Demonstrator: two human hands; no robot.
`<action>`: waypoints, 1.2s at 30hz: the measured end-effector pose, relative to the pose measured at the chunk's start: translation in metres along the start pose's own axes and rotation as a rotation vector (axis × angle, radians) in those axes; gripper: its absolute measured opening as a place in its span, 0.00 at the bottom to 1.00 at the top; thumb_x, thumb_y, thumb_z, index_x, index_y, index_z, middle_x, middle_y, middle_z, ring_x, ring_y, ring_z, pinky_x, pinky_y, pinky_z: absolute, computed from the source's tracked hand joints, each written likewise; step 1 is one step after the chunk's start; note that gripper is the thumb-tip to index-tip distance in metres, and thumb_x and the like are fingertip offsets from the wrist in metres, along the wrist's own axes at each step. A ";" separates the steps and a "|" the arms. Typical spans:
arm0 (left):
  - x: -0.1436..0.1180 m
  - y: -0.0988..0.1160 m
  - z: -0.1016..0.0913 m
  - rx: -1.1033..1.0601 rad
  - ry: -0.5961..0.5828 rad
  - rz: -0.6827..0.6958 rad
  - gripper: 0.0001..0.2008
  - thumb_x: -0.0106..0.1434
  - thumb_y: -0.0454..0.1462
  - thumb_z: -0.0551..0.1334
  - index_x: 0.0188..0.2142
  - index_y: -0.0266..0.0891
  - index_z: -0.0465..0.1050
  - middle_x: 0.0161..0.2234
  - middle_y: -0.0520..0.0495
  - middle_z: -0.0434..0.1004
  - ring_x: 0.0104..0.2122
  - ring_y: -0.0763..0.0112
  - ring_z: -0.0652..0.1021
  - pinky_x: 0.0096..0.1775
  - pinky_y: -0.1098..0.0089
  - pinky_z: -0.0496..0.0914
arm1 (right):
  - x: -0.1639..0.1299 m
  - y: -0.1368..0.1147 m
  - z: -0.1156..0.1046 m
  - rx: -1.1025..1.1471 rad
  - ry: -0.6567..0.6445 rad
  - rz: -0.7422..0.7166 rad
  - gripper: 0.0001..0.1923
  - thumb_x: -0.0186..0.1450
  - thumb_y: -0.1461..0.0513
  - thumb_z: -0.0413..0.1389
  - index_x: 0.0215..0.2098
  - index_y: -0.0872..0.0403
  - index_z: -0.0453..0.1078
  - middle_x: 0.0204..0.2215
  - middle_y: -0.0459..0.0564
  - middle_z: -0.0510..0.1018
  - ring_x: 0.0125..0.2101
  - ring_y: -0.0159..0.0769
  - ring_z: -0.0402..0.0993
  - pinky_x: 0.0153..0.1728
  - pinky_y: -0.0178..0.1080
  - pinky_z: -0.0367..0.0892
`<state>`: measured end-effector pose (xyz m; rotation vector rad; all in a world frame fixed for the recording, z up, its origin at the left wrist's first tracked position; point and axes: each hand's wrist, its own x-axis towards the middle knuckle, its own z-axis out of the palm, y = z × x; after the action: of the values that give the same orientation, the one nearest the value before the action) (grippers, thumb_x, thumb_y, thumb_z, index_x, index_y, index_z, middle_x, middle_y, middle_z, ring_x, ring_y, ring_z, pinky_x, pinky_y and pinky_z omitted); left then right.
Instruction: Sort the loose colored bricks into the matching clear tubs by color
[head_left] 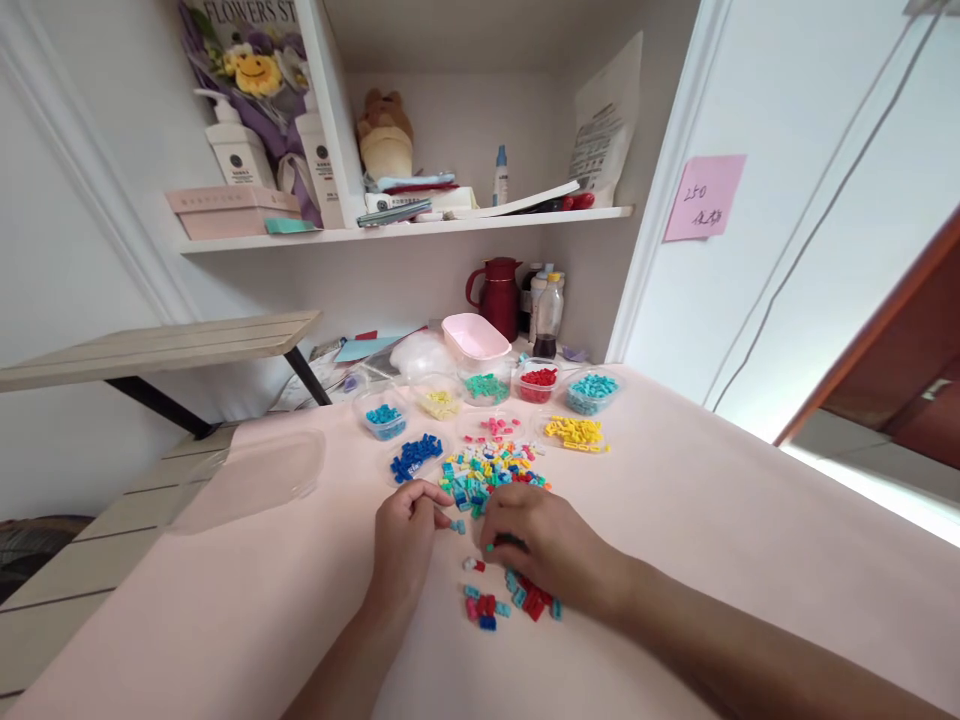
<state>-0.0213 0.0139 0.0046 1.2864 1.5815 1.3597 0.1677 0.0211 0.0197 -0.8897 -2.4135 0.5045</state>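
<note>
My left hand (411,525) rests on the table beside the pile of mixed small building bricks (491,470), fingers curled but apart. A light-blue brick (458,526) lies at its fingertips; I see nothing gripped. My right hand (544,540) is closed, with a small green brick (490,547) showing at the tips of thumb and finger. Its other fingers hide part of the pile. Under the right hand lie red and teal bricks (534,598), partly covered. Nearer to me are a white-and-red piece (474,565) and a loose group of bricks (486,607).
Clear tubs of sorted bricks arc behind the pile: dark blue (416,457), blue (384,420), pale yellow (439,403), green (486,388), red (538,381), turquoise (592,391), pink (495,429) and yellow (576,432). A clear lid (255,475) lies left. Behind stand a pink basin (476,338) and red jug (500,300).
</note>
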 end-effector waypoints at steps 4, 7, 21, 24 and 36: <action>-0.002 0.001 0.000 0.008 -0.023 0.042 0.11 0.50 0.33 0.52 0.23 0.38 0.74 0.25 0.50 0.76 0.24 0.70 0.76 0.31 0.71 0.70 | 0.002 0.016 -0.031 0.288 0.181 0.214 0.06 0.62 0.59 0.57 0.33 0.52 0.73 0.33 0.48 0.76 0.34 0.35 0.71 0.35 0.36 0.67; -0.008 0.003 0.002 0.085 -0.157 0.222 0.14 0.53 0.31 0.51 0.25 0.39 0.76 0.31 0.48 0.76 0.26 0.72 0.75 0.32 0.72 0.70 | 0.001 0.029 -0.048 0.499 0.276 0.376 0.11 0.61 0.54 0.56 0.34 0.54 0.72 0.28 0.47 0.74 0.28 0.33 0.69 0.29 0.35 0.66; -0.015 0.004 0.010 0.550 -0.412 0.544 0.25 0.57 0.25 0.48 0.39 0.48 0.79 0.46 0.47 0.71 0.36 0.69 0.76 0.39 0.68 0.71 | -0.001 0.045 -0.043 0.660 0.203 0.443 0.10 0.58 0.56 0.58 0.31 0.56 0.73 0.22 0.44 0.74 0.22 0.29 0.67 0.23 0.32 0.61; -0.016 0.006 0.008 0.474 -0.317 0.470 0.20 0.58 0.27 0.49 0.33 0.45 0.79 0.43 0.47 0.71 0.35 0.69 0.76 0.38 0.68 0.70 | -0.002 0.047 -0.042 0.449 0.139 0.365 0.06 0.58 0.60 0.58 0.31 0.54 0.75 0.24 0.44 0.76 0.24 0.31 0.69 0.26 0.33 0.64; -0.013 0.005 0.007 0.200 -0.250 0.362 0.15 0.57 0.30 0.50 0.25 0.41 0.75 0.34 0.49 0.75 0.29 0.71 0.76 0.33 0.72 0.71 | -0.007 0.036 -0.032 -0.107 -0.046 -0.045 0.11 0.64 0.65 0.54 0.39 0.45 0.77 0.35 0.46 0.77 0.33 0.32 0.73 0.33 0.33 0.62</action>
<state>-0.0100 0.0037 0.0066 1.8588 1.3831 1.2083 0.2089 0.0476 0.0251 -0.8752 -2.5163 0.3867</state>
